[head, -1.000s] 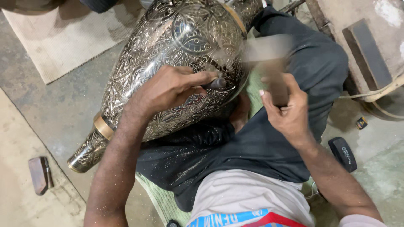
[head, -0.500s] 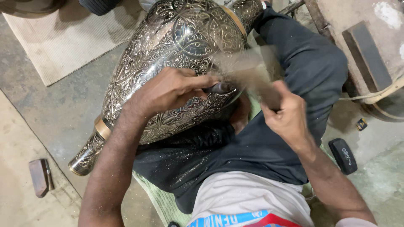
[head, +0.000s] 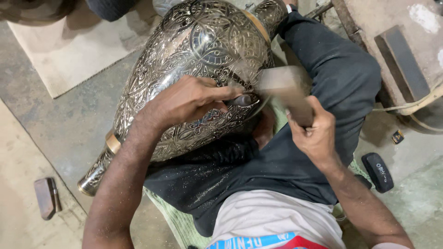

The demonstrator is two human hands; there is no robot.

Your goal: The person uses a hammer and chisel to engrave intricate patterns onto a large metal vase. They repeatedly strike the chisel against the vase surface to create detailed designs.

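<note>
the left hand (head: 184,102) rests on the engraved metal vase (head: 194,60), fingers pinched around a small dark chisel (head: 240,99) whose tip meets the vase wall. the right hand (head: 314,133), just right of the vase, is wrapped around a wooden mallet (head: 281,85), blurred, its head beside the chisel. the vase lies tilted across the person's dark-trousered lap (head: 277,161), its narrow end pointing down-left over the concrete floor (head: 60,120). its inside cannot be seen. right of the vase lies a black case (head: 377,171); left of it, a small brown block (head: 46,197).

place: metal-craft workshop | signs: bare concrete floor (head: 60,124) | engraved metal vase (head: 194,60) | metal dust on lap
</note>
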